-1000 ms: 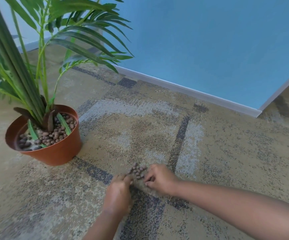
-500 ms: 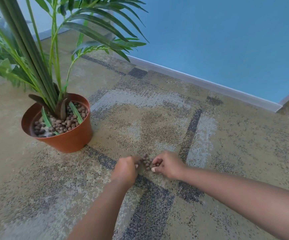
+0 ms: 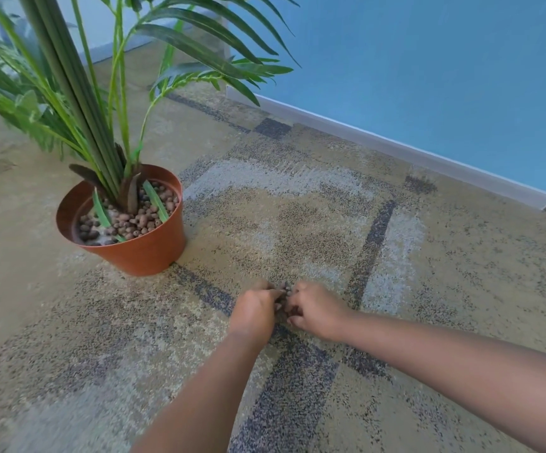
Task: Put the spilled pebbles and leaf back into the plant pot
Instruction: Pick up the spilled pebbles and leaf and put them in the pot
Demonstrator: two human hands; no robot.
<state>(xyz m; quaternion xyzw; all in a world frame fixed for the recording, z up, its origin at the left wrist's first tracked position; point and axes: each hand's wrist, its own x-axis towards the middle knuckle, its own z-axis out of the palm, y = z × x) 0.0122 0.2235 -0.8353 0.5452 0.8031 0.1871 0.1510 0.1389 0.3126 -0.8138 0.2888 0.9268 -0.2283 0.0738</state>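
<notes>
plant pot (image 3: pixel 141 256), pebbles (image 3: pixel 131 220) inside, perhaps leaf (image 3: pixel 155 201)

pebbles (image 3: pixel 285 288) mostly hidden between left hand (image 3: pixel 254 311) and right hand (image 3: pixel 318 309), only a few show; can't tell if either hand actually grips any. plant (image 3: pixel 79 93) cut off at top and left edges, its left fronds blurred. arms (image 3: pixel 461 371) cut off at bottom and right edges

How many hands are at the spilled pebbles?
2. The left hand and right hand flank the spilled pebbles on the carpet, fingers curled in; most pebbles are hidden.
</notes>
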